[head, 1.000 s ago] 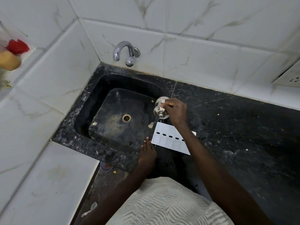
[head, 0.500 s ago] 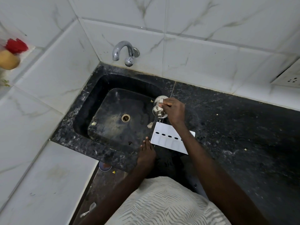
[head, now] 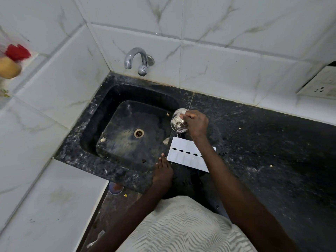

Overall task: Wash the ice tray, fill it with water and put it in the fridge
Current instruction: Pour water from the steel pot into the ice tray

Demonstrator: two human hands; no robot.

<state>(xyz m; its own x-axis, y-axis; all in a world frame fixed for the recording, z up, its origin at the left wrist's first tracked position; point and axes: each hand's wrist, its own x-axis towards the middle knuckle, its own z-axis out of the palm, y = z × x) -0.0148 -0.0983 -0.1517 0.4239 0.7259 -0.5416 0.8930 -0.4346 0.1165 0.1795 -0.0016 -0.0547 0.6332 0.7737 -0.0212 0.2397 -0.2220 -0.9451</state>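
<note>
The white ice tray (head: 185, 153) lies flat on the black counter just right of the sink, showing a row of dark holes. My right hand (head: 195, 123) grips a shiny steel cup (head: 179, 121) tilted on its side above the tray's far edge; a thin trickle of water falls from it. My right forearm crosses over the tray's right end and hides it. My left hand (head: 163, 170) rests flat on the counter edge, fingertips beside the tray's left corner, holding nothing.
A black stone sink (head: 127, 131) with a brass drain (head: 139, 133) lies left of the tray. A chrome tap (head: 139, 60) juts from the tiled wall above it. A wall socket (head: 320, 88) sits at the far right. Red and orange items (head: 12, 60) sit on a ledge at left.
Almost nothing has moved. My right hand keeps the steel cup tilted over the tray, and my left hand stays on the counter edge.
</note>
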